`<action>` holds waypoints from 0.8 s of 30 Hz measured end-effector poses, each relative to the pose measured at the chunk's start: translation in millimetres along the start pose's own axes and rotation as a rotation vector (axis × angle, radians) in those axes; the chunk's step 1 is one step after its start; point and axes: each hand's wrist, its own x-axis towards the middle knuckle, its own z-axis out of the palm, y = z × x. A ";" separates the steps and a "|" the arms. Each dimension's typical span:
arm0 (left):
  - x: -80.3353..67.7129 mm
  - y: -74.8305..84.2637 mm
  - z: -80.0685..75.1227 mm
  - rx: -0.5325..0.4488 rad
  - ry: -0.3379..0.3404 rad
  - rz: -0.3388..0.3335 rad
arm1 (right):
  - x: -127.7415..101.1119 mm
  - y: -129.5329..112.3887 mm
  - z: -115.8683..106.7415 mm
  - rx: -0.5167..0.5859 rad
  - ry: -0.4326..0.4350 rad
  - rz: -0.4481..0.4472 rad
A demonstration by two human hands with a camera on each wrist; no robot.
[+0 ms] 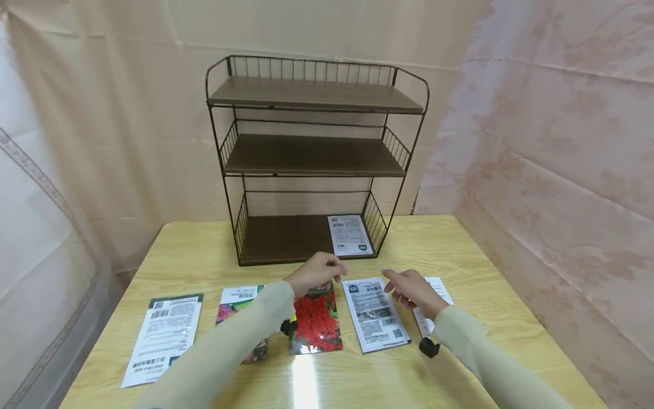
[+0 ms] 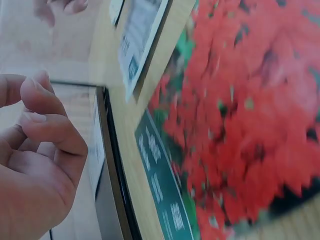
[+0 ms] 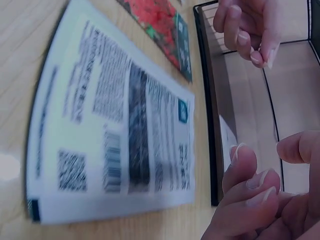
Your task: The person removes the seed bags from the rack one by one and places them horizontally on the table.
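My left hand (image 1: 318,270) hovers over the top of a seed packet with red flowers (image 1: 317,321), fingers loosely bent and holding nothing. The left wrist view shows that hand (image 2: 42,145) apart from the red-flower packet (image 2: 250,110). Above a white printed packet (image 1: 375,315) is my right hand (image 1: 414,289), its fingers also loosely bent around nothing. In the right wrist view, a gap separates the right hand (image 3: 265,200) from this white packet (image 3: 115,135). Another white packet (image 1: 439,289) lies partly hidden beneath the right hand and wrist.
A three-tier wire rack (image 1: 317,162) with dark shelves stands at the back of the wooden table (image 1: 194,255). On its bottom shelf, at the right, lies a white packet (image 1: 350,234). Further left are a white packet (image 1: 163,338) and a flower packet (image 1: 240,294) partly covered by my left sleeve.
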 end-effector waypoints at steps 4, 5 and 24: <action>1.9 -5.9 -17.5 -0.004 0.060 -0.017 | 6.5 -10.0 6.6 0.003 -0.001 -0.017; 2.0 -7.8 -20.9 -0.002 0.072 -0.024 | 8.1 -11.9 8.7 0.005 0.001 -0.012; 18.8 -21.6 -33.9 -0.015 0.178 -0.130 | 47.9 -25.0 29.5 0.087 0.017 0.023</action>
